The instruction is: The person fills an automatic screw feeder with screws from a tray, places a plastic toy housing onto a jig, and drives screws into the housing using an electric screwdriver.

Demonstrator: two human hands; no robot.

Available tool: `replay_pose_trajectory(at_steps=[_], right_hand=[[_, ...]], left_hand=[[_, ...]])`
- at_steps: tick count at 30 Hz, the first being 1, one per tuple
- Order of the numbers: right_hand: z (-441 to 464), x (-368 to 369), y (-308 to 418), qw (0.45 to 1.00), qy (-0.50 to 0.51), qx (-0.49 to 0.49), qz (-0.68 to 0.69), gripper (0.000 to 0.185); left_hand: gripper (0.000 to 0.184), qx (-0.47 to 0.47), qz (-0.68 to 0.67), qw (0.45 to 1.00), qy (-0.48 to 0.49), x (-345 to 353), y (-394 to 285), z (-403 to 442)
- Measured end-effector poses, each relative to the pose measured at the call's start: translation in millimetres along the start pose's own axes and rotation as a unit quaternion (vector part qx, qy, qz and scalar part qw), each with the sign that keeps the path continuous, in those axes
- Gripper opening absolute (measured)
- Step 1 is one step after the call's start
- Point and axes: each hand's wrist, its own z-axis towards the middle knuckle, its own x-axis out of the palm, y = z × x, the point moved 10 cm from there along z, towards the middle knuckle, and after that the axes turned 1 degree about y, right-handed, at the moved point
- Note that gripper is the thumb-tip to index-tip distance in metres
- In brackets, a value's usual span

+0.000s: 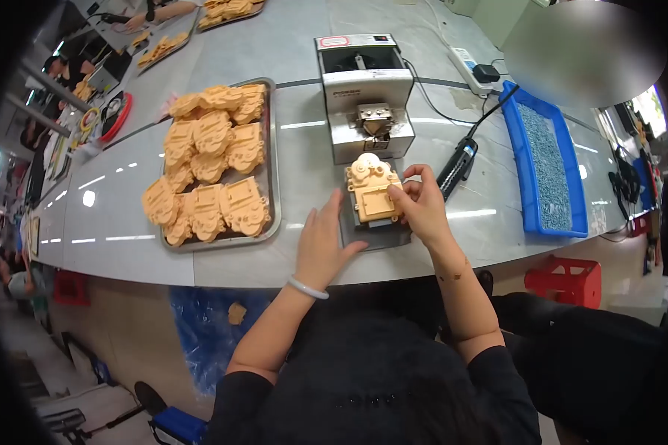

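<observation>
A yellow plastic housing (pixel 377 202) with round gear shapes at its far end sits on a dark block in front of a screw feeder (pixel 369 96). My right hand (pixel 421 209) pinches the housing's right edge between thumb and fingers. To the left of the block, my left hand (pixel 323 248) rests by the table with its fingers stretched out and thumb pointing toward the block, holding nothing. An electric screwdriver (pixel 459 165) lies right of the feeder, its cable running up and away.
A metal tray (pixel 273 215) of several similar yellow housings stands at left. At right is a blue bin (pixel 531 200) of small pale-blue pieces. A power strip (pixel 469 70) lies behind. A red stool (pixel 568 280) stands below the table; co-workers sit at far left.
</observation>
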Motion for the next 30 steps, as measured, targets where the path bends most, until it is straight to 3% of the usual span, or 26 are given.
replay_pose_trajectory(at_steps=[2,6,10,13,15,18,19,20,22,23,25,26,29,30], right_hand=[[-9,-11,32,0.973,-0.081,-0.111,-0.185,0.033],[-3,1,16,0.991,-0.001,-0.024,-0.133,0.031],[6,-1,-2,0.998,0.004,0.012,0.067,0.019],[8,0,-4,0.935,0.046,0.085,0.341,0.025],[-6,-16,37,0.955,0.008,-0.037,0.294,0.024],[-43,-23,66,0.955,-0.068,-0.267,0.110,0.025],[-62,-5,73,0.944,-0.040,-0.310,0.103,0.029],[-83,8,80,0.931,-0.016,-0.352,0.098,0.033],[-109,53,70,0.909,0.120,-0.399,-0.009,0.047],[-112,82,63,0.905,0.210,-0.370,-0.009,0.047],[-126,135,60,0.884,0.377,-0.269,-0.065,0.049],[-128,142,60,0.868,0.403,-0.278,-0.082,0.050],[-117,120,48,0.895,0.368,-0.252,-0.004,0.041],[-110,112,41,0.911,0.352,-0.216,0.013,0.038]], left_hand=[[0.093,-0.012,0.003,1.000,0.007,2,4,0],[0.092,-0.026,0.026,0.999,0.006,1,4,-2],[0.093,-0.034,0.036,0.999,0.006,2,5,-1],[0.093,-0.042,0.028,0.999,0.021,5,3,2],[0.093,-0.042,0.024,0.998,0.030,5,6,2],[0.089,0.031,-0.202,0.979,-0.008,-15,-20,-17],[0.085,0.031,-0.382,0.923,-0.015,-20,-25,-29],[0.081,0.042,-0.549,0.834,-0.029,-28,-31,-45],[0.067,-0.034,-0.722,0.685,-0.088,-44,-23,-76],[0.059,-0.077,-0.656,0.743,-0.109,-54,-6,-95],[0.061,-0.126,-0.654,0.731,-0.148,-58,39,-151],[0.057,-0.133,-0.731,0.647,-0.174,-65,60,-179],[0.045,-0.260,-0.647,0.584,-0.416,-85,169,-306],[0.040,-0.313,-0.563,0.591,-0.485,-79,219,-361]])
